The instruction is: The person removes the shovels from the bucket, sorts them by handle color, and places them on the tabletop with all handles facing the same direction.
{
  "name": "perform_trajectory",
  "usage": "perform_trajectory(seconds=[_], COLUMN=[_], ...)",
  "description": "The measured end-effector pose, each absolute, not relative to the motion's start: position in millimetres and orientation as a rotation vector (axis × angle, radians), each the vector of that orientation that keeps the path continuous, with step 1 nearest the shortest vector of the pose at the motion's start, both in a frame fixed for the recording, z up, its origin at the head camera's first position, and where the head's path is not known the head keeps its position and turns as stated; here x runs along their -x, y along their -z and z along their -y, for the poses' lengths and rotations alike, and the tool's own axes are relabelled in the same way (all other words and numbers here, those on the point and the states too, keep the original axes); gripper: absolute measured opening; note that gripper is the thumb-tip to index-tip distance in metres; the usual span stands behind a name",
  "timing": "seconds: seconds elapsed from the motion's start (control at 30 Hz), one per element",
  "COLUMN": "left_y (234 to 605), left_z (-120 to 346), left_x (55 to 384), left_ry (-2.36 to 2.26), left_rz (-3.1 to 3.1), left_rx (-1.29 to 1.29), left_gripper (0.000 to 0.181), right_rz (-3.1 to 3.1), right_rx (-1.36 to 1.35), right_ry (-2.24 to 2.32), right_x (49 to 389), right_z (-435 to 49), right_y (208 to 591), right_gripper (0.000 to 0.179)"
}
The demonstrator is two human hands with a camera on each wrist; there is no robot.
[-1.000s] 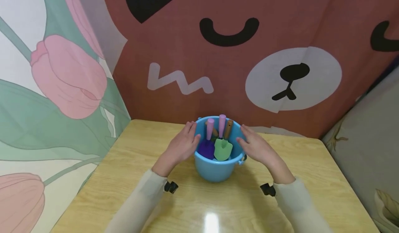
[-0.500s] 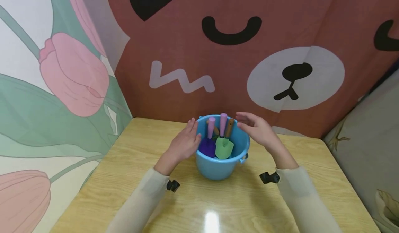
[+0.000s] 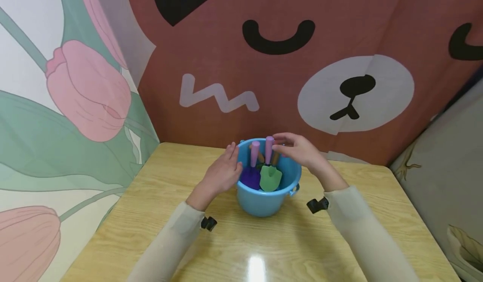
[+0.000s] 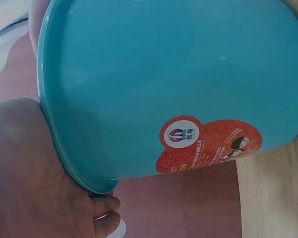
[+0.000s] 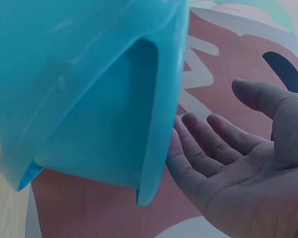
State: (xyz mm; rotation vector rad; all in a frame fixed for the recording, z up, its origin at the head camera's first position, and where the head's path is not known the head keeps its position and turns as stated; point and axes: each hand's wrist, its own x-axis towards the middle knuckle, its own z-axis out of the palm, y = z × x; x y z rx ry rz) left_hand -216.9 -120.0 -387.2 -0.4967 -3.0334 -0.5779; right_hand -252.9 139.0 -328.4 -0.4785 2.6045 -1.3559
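Note:
A light blue bucket (image 3: 260, 204) stands upright on the table. My left hand (image 3: 222, 173) rests at the left of its rim with straight fingers; in the left wrist view the palm of that hand (image 4: 25, 173) lies against the rim. Over the right back of the rim my right hand (image 3: 302, 150) reaches in, thumb and fingers apart, its fingertips right at the upright pink handle (image 3: 269, 150). Inside are a green trowel (image 3: 270, 179), a purple tool (image 3: 250, 179) under another pink handle (image 3: 255, 152), and brown wooden handles, one (image 3: 276, 158) partly hidden by the right hand.
The wooden table (image 3: 170, 181) backs onto a cloth with a brown bear face (image 3: 211, 135). A tulip-printed cloth (image 3: 90, 93) hangs at the left, a grey patterned one (image 3: 445, 160) at the right. A red label (image 4: 208, 146) is on the bucket's side.
My right hand has lifted off the bucket's right rim and moved left, over the opening to the pink handle. My left hand has stayed at the rim.

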Motion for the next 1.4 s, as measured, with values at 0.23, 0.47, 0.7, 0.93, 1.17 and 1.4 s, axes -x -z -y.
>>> perform_trajectory(seconds=[0.23, 0.47, 0.7, 0.93, 1.17, 1.4], left_y=[386, 385, 387, 388, 388, 388], left_z=[120, 119, 120, 121, 121, 121], left_x=[217, 216, 216, 219, 220, 220], left_ry=[0.555, 0.560, 0.559, 0.570, 0.564, 0.557], left_rz=[3.053, 3.051, 3.043, 3.031, 3.027, 3.026], left_rx=[0.492, 0.498, 0.504, 0.505, 0.505, 0.505], left_gripper=[0.064, 0.064, 0.064, 0.064, 0.063, 0.063], right_rz=[-2.484, -2.396, -2.392, -2.420, -2.451, -2.445], right_rx=[0.426, 0.389, 0.363, 0.321, 0.296, 0.246], right_ry=[1.384, 1.369, 1.288, 1.249, 1.204, 1.188], right_x=[261, 269, 274, 277, 279, 279], right_z=[-129, -120, -109, -99, -93, -87], right_y=[323, 324, 321, 319, 319, 319], right_gripper=[0.051, 0.050, 0.050, 0.050, 0.054, 0.055])
